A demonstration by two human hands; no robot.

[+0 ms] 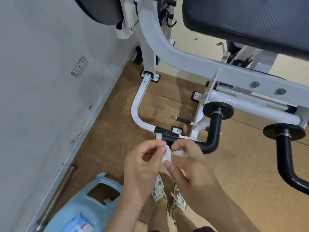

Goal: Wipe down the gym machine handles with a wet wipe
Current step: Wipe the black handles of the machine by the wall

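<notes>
White wipe (pixel 167 154) pinched by both left grip (pixel 142 166) and right grip (pixel 192 164), near black handle (pixel 214 129). Unfolding step, seemingly; handle not yet wiped. Next: spread wipe, wrap round handle.

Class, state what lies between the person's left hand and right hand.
In the head view, a crumpled white wet wipe, pinched by the left hand and the right hand.

The wipe (pixel 167 154) is hanging between left hand (pixel 142 166) and right hand (pixel 192 166), the handle (pixel 168 139) lying at twelve o'clock, the stool (pixel 91 210) at seven.
</notes>
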